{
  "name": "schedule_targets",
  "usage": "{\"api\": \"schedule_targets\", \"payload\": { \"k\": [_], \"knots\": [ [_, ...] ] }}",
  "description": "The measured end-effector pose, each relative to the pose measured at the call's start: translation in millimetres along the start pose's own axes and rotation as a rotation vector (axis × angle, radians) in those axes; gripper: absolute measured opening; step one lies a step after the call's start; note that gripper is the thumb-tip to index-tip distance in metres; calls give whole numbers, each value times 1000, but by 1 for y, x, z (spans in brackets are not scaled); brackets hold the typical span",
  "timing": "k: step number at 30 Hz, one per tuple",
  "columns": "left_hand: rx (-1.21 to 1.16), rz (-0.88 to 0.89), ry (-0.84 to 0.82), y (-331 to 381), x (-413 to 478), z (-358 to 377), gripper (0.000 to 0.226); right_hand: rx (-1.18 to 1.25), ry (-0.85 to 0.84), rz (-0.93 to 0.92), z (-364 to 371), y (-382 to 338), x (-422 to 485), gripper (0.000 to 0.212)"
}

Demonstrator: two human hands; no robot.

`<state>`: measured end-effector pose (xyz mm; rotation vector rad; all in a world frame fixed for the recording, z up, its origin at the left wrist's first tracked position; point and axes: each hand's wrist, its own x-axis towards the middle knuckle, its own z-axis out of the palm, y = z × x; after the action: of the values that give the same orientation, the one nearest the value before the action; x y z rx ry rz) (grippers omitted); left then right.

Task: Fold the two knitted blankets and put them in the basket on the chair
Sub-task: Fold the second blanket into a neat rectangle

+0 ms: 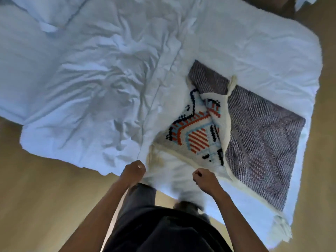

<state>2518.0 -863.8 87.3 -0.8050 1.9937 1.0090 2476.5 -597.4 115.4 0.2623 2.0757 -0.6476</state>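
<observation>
**Two Hands Gripping Patterned Blanket at Bed's Edge**

A person's left hand (pixel 133 170) and right hand (pixel 202 179) are both curling into tight fists on the near edge of a cream knitted blanket (pixel 196 135), which is patterned in orange-red stripes, pale-blue blocks and black stepped lines. The right hand is pinching the cream border just below the pattern. The left hand is closing on the near corner, where motion is blurring a pale fringe and the exact hold is hard to make out. The stretch of fabric between the two fists is smearing white.

The blanket is lying toward the right foot corner of the bed. Its patterned face is showing in a wedge, with one cream-edged flap doubling over it. Beside that, a wide grey-purple ribbed knit panel (pixel 263 133) is spreading flat inside the same cream border; whether this is the blanket's reverse or a second blanket cannot be told. A cream tassel (pixel 281 231) is hanging at the lower right corner, and another tassel (pixel 232 82) is resting at the top of the fold.

Underneath, a crumpled white duvet (pixel 91 79) is covering the bed, with a white pillow (pixel 45 11) at the far left. A light wooden floor (pixel 36 197) is surrounding the bed.
</observation>
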Motion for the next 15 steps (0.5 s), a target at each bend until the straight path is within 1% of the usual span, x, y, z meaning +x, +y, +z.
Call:
{"api": "schedule_targets", "payload": {
  "k": [3, 6, 7, 10, 12, 13, 15],
  "knots": [
    [63, 57, 6, 29, 40, -30, 13, 58, 55, 2, 10, -28, 11, 24],
    [30, 96, -62, 52, 71, -39, 16, 76, 109, -22, 14, -51, 28, 26],
    [50, 113, -78, 59, 81, -38, 17, 84, 126, -31, 14, -58, 35, 28],
    [211, 196, -119, 80, 110, -30, 14, 87, 191, -67, 8, -75, 66, 34],
    [261, 260, -105, 91, 132, -19, 15, 52, 259, -99, 0, -87, 94, 31],
    [273, 286, -85, 94, 143, -13, 21, 10, 305, -121, -4, -94, 111, 26],
    [286, 307, -23, 100, 160, -1, 32, -132, 363, -193, -14, -108, 145, 23]
  ]
}}
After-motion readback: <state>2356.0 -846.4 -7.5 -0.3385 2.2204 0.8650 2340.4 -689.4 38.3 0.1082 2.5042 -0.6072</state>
